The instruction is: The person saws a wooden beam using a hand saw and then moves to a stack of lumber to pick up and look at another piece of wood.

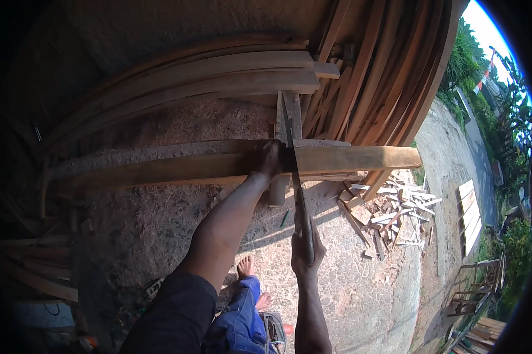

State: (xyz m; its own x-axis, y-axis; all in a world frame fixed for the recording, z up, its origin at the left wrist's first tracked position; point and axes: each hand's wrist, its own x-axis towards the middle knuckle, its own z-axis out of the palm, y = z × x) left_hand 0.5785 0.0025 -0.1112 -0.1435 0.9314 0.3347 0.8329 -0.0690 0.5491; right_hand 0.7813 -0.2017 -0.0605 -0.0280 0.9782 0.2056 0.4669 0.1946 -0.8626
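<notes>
A long wooden plank (354,159) lies crosswise in front of me on a support, its sunlit end out to the right. My left hand (270,158) is closed over the plank just left of the saw; its fingers are in deep shadow. In my right hand (309,252) is the handle of a handsaw, gripped nearer to me than the plank. The thin saw blade (296,171) points away from me and crosses the plank beside my left hand. A dark patch between hand and blade cannot be made out.
Long boards (266,79) are stacked beyond the plank, and more timber (390,71) leans at the far right. Wood offcuts (395,206) are heaped on the ground below the plank's right end. My bare foot (246,267) stands on the sawdust-strewn floor.
</notes>
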